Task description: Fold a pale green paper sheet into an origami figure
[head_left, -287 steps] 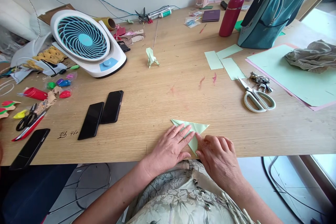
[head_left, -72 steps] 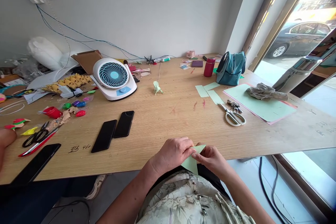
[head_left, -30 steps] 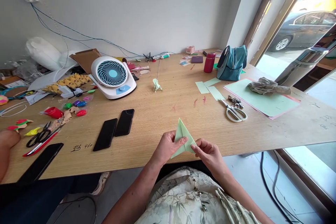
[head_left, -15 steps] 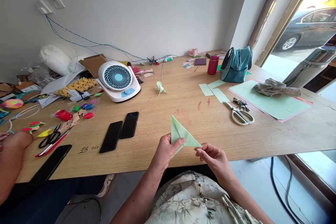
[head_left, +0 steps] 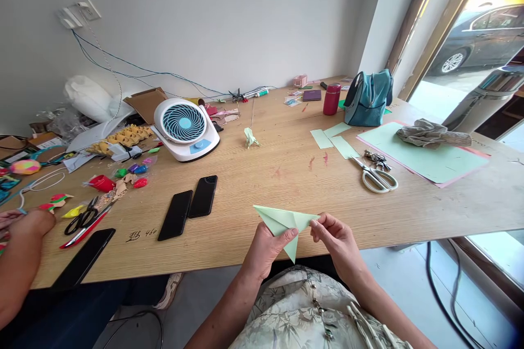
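A pale green folded paper triangle [head_left: 282, 221] hangs in the air just above the near edge of the wooden table [head_left: 262, 174]. My left hand [head_left: 268, 245] pinches it from below at the middle, thumb on top. My right hand [head_left: 335, 237] grips its right tip between thumb and fingers. One point of the paper hangs down between my hands, and the long edge runs left to right.
Two black phones [head_left: 190, 204] lie left of my hands, a third phone [head_left: 84, 259] nearer the edge. White scissors [head_left: 374, 177], green paper sheets [head_left: 426, 155], a teal bag [head_left: 368, 98], a red bottle [head_left: 331, 99] and a fan [head_left: 184, 128] stand farther off. Another person's arm [head_left: 20, 251] rests at far left.
The paper was pressed on the table, then lifted off. In the last second both hands turned it from pointing upward to lying with its long edge level and a tip pointing down.
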The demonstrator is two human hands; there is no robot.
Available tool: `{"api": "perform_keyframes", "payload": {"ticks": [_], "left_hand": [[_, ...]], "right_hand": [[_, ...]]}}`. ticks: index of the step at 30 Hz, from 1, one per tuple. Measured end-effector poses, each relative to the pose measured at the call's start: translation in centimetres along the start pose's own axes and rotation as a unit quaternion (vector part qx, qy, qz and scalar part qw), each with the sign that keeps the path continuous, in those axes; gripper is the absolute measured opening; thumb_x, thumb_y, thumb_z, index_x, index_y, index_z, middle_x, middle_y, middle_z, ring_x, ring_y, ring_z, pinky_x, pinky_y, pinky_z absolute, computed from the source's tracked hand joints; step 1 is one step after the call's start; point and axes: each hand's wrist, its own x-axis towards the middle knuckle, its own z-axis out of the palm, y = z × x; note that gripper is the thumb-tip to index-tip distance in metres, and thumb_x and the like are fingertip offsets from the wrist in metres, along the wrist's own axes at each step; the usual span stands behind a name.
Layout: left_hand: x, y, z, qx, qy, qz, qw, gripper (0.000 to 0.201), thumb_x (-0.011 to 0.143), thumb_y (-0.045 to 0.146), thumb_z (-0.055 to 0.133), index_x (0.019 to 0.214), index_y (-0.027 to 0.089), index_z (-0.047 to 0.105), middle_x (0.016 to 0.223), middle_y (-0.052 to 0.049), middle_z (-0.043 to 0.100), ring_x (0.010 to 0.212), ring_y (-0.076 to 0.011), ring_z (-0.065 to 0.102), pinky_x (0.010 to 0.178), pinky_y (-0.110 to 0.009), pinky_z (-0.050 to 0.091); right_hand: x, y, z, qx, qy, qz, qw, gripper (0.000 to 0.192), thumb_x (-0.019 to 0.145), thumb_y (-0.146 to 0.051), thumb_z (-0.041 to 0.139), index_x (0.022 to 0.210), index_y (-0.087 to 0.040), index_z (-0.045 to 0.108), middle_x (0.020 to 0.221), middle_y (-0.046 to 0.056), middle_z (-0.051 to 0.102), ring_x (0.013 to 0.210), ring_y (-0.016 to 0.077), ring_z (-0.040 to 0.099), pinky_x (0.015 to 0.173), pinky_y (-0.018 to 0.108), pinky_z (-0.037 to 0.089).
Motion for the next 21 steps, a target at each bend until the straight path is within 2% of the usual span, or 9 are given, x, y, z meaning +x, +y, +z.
{"api": "perform_keyframes", "payload": {"ticks": [5, 13, 17, 21], "left_hand": [[-0.2, -0.1, 0.5, 0.002, 0.018, 0.005, 1.000, 0.036, 0.069, 0.035, 0.084, 0.096, 0.014, 0.072, 0.096, -0.007, 0.074, 0.088, -0.0198, 0.065, 0.083, -0.029, 0.049], [-0.4, 0.0, 1.2, 0.045, 0.077, 0.008, 0.996, 0.027, 0.069, 0.032, 0.080, 0.086, 0.012, 0.073, 0.083, -0.008, 0.075, 0.077, -0.0205, 0.068, 0.072, -0.028, 0.052], [-0.5, -0.1, 1.4, 0.095, 0.078, 0.030, 0.992, 0.024, 0.070, 0.030, 0.079, 0.085, 0.012, 0.074, 0.086, -0.008, 0.076, 0.078, -0.0213, 0.069, 0.070, -0.026, 0.052], [-0.6, -0.2, 1.5, 0.141, 0.077, 0.053, 0.986, 0.021, 0.069, 0.027, 0.080, 0.083, 0.013, 0.075, 0.085, -0.008, 0.077, 0.079, -0.0216, 0.070, 0.070, -0.025, 0.052]], "right_hand": [[-0.1, -0.2, 0.1, 0.001, 0.003, -0.006, 1.000, 0.038, 0.082, -0.051, 0.070, 0.066, -0.020, 0.057, 0.061, -0.001, 0.053, 0.061, 0.0126, 0.044, 0.061, 0.026, 0.035], [-0.1, 0.0, 0.4, 0.016, -0.014, -0.009, 1.000, 0.033, 0.082, -0.048, 0.072, 0.069, -0.020, 0.059, 0.064, -0.002, 0.053, 0.064, 0.0126, 0.045, 0.062, 0.025, 0.037], [-0.1, -0.6, 1.0, 0.036, -0.045, -0.011, 0.998, 0.030, 0.076, -0.046, 0.076, 0.069, -0.020, 0.064, 0.063, -0.001, 0.054, 0.062, 0.0128, 0.044, 0.059, 0.025, 0.038], [-0.2, -1.0, 1.4, 0.040, -0.041, -0.017, 0.998, 0.028, 0.073, -0.042, 0.080, 0.065, -0.020, 0.064, 0.061, -0.002, 0.052, 0.062, 0.0131, 0.044, 0.060, 0.026, 0.040]]}}
